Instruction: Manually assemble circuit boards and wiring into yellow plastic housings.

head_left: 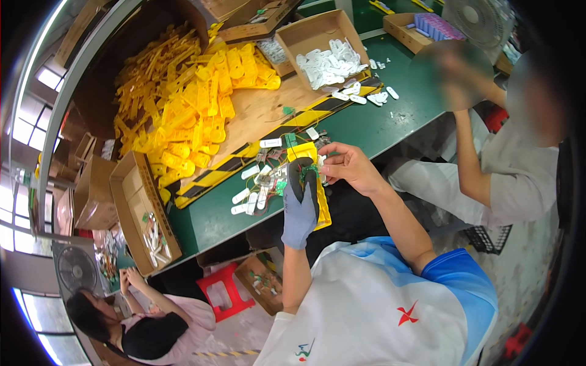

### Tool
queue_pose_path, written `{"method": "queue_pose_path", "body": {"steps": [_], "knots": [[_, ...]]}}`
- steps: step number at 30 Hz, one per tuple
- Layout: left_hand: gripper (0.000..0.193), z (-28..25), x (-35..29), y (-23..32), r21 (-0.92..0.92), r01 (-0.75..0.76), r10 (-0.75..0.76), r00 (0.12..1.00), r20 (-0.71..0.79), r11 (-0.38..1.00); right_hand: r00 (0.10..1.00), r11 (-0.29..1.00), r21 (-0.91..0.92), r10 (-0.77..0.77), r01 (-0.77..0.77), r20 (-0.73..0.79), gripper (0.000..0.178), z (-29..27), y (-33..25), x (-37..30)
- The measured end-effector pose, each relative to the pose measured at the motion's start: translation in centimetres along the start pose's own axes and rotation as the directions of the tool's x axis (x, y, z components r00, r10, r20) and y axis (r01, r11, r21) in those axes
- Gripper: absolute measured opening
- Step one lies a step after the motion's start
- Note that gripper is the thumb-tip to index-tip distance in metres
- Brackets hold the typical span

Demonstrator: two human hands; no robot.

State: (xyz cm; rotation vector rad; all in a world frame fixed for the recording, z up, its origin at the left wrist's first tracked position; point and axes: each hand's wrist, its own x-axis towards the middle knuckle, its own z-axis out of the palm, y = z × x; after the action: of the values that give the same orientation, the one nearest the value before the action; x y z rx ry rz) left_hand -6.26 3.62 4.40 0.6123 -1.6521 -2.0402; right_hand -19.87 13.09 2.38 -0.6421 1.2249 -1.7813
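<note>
My left hand point(298, 210), in a grey glove with dark fingertips, is closed round a yellow plastic casing point(323, 216) held above the table edge. Inside the casing, by the gloved fingertips, shows a small green circuit board point(310, 174). My bare right hand point(353, 169) reaches the casing's right side, thumb and fingertips pinched together at the board. Whatever sits between those fingertips is too small to make out. Just beyond my left hand lie white oval plastic pieces point(251, 202) with thin wires and small green boards, loosely tangled on the green tabletop point(210, 227).
A big heap of yellow casings point(201, 104) lies behind a black-and-yellow striped ledge point(226, 168). An open carton point(287, 39) holds white pieces; another carton point(131, 201) stands left. One person point(476, 177) sits right, another point(162, 323) lower left. A red stool point(226, 293) stands below.
</note>
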Motion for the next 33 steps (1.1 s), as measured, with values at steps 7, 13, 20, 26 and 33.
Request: {"method": "queue_pose_path", "body": {"steps": [7, 13, 20, 26, 33], "knots": [[0.028, -0.5, -0.3, -0.8, 0.232, -0.157, 0.169, 0.985, -0.031, 0.96, 0.999, 1.0, 0.021, 0.001, -0.002, 0.053, 0.026, -0.1, 1.7, -0.1], [0.027, 0.1, -0.6, -1.4, 0.527, -0.343, 0.402, 0.915, 0.001, 0.778, 0.999, 0.997, 0.075, 0.001, -0.005, 0.052, 0.026, -0.7, 2.3, -0.5], [0.026, 0.8, -1.9, -0.9, 0.423, -0.243, 0.295, 0.954, -0.059, 0.873, 0.99, 0.989, 0.036, -0.142, 0.142, 0.0, 0.028, -0.2, 3.3, -1.7], [0.029, 1.1, -2.3, -2.2, 0.497, -0.279, 0.327, 0.945, -0.012, 0.822, 0.985, 0.985, 0.013, -0.174, 0.174, -0.009, 0.034, -0.1, 3.5, -3.0], [0.03, 2.6, -1.9, -2.7, 0.592, -0.277, 0.384, 0.922, -0.059, 0.757, 0.979, 0.98, 0.057, -0.195, 0.192, 0.06, 0.037, -1.1, 2.7, -3.5]]}}
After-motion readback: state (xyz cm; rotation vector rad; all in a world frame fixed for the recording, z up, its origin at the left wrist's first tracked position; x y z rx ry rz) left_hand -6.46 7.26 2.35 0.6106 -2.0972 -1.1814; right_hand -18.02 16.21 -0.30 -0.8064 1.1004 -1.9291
